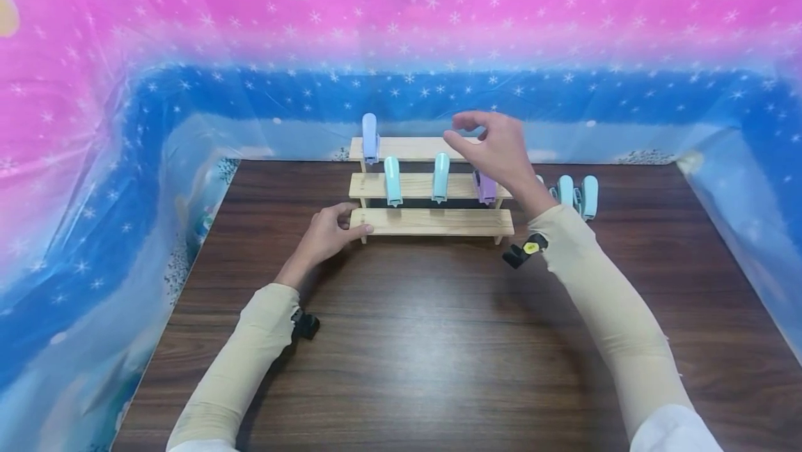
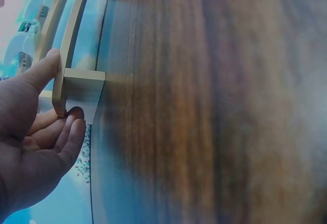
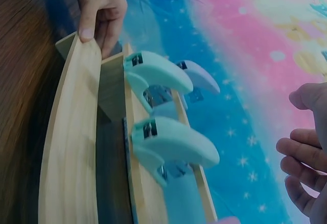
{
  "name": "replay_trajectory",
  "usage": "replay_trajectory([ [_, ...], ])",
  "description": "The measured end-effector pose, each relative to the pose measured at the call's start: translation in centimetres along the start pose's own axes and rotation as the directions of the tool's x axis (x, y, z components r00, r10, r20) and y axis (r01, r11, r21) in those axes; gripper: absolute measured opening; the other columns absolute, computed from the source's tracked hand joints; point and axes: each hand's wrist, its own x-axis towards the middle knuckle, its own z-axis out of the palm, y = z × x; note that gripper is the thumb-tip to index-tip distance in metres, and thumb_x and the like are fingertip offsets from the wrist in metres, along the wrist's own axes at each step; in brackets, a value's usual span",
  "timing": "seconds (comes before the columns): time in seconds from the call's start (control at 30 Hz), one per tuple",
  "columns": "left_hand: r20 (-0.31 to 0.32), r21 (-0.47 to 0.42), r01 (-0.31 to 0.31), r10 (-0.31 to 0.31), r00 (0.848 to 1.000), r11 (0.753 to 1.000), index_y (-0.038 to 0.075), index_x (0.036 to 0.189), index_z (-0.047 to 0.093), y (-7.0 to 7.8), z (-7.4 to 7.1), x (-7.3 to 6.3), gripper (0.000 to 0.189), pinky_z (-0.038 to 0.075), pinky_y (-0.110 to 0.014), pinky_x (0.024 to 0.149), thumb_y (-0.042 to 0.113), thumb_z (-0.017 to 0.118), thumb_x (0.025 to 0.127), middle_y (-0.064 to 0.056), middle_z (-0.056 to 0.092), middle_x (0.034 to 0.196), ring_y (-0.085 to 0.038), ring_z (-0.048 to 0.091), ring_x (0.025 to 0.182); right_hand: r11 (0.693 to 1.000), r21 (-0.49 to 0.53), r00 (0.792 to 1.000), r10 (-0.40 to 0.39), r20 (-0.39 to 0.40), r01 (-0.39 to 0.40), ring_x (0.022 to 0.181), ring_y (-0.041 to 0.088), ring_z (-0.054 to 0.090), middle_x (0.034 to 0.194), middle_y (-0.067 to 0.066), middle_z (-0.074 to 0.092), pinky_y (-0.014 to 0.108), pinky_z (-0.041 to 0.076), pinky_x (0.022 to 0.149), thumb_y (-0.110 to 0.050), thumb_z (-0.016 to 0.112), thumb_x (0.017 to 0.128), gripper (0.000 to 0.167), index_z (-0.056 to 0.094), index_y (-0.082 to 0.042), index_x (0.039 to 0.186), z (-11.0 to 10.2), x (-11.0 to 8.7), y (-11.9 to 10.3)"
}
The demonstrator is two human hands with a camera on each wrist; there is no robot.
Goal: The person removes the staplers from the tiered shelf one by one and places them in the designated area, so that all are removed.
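A three-step wooden rack stands on the table. My left hand grips the left end of its lowest step, thumb on top and fingers curled beneath, as the left wrist view shows. On the top step at the left stands a lavender-blue stapler. Two mint staplers and a purple stapler stand along the middle step. My right hand hovers above the rack's right side, fingers loosely bent, holding nothing. It hides part of the top step, and the purple stapler is partly covered.
More mint staplers stand on the table right of the rack, partly behind my right wrist. The brown wooden table stretches in front. A pink and blue patterned cloth hangs behind and along the sides.
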Motion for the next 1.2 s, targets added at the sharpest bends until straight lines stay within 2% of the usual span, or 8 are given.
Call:
replay_trajectory([
  [0.27,0.005,0.012,0.004,-0.004,1.000,1.000,0.001,0.145,0.055,0.2,-0.1,0.0,0.069,0.054,-0.048,0.095,0.040,0.077,0.092,-0.018,0.068,0.122,-0.030,0.064,0.112,1.000,-0.002,0.999,-0.023,0.034,0.023,0.113,0.022,0.065,0.121,0.005,0.074,0.036,0.056,0.086,-0.048,0.070,0.094,0.048,0.073,-0.012,0.125,1.5,1.8,-1.4],
  [0.53,0.009,0.005,0.010,-0.010,1.000,1.000,0.001,0.145,0.054,-0.2,0.0,0.1,0.070,0.055,-0.047,0.094,0.041,0.077,0.092,-0.018,0.068,0.121,-0.030,0.064,0.111,0.998,-0.037,0.992,0.046,0.115,-0.042,0.118,0.022,0.064,0.126,0.003,0.072,0.039,0.050,0.100,-0.050,0.068,0.095,0.052,0.071,-0.012,0.129,3.6,3.8,-2.1],
  [0.9,0.006,0.000,0.006,-0.006,1.000,1.000,0.001,0.146,0.054,-0.1,-0.2,0.0,0.070,0.054,-0.047,0.095,0.041,0.077,0.092,-0.017,0.068,0.122,-0.029,0.064,0.112,0.996,-0.030,0.984,0.084,0.156,-0.080,0.118,0.019,0.065,0.129,0.004,0.071,0.035,0.052,0.099,-0.047,0.070,0.095,0.052,0.069,-0.009,0.131,6.1,5.3,-3.1],
  [1.2,0.002,0.008,0.001,-0.001,1.000,1.000,0.001,0.145,0.054,-0.3,-0.1,0.1,0.070,0.055,-0.046,0.092,0.040,0.077,0.092,-0.016,0.068,0.120,-0.028,0.064,0.109,0.989,-0.055,0.964,0.146,0.223,-0.137,0.119,0.018,0.064,0.131,0.005,0.069,0.031,0.052,0.099,-0.051,0.069,0.095,0.059,0.066,-0.008,0.134,8.3,6.2,-4.0],
])
